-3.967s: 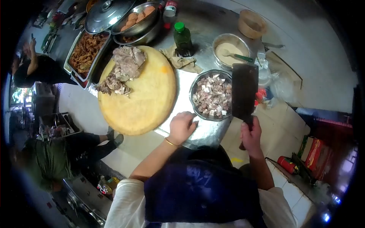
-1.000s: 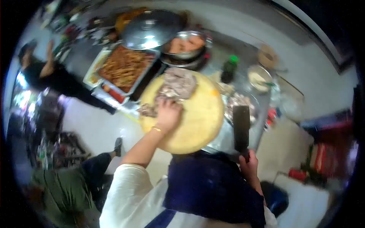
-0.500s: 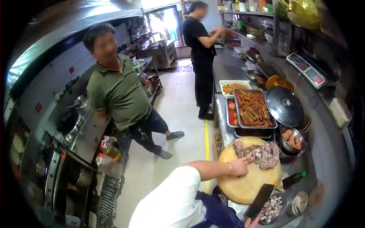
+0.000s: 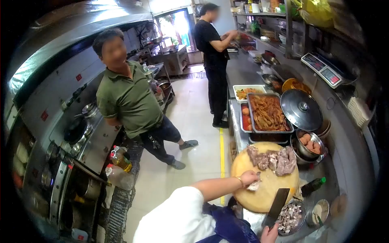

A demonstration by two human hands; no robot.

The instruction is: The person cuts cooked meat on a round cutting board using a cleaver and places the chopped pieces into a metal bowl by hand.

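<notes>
My left hand (image 4: 249, 178) is closed on a pale piece of meat (image 4: 254, 186) at the left part of the round wooden chopping board (image 4: 247, 198). Larger chunks of cooked-looking meat (image 4: 279, 160) lie at the board's far side, apart from my hand. Low on the right, my right hand (image 4: 269, 233) grips the handle of a cleaver (image 4: 278, 205), whose broad dark blade points away from me over the board's near right edge. Beside the blade, a bowl (image 4: 304, 220) holds chopped meat pieces.
Behind the board stand a tray of reddish-brown food (image 4: 269, 113), a dark pot lid (image 4: 302, 110) and a metal bowl of pinkish food (image 4: 311, 143). A green-capped bottle (image 4: 314, 185) lies at right. One person in green (image 4: 133, 97) stands left; another in black (image 4: 214, 60) stands farther back.
My left hand has drawn back toward me from the larger meat, bringing a piece with it. The cleaver stays in my right hand, its blade slightly farther up.
</notes>
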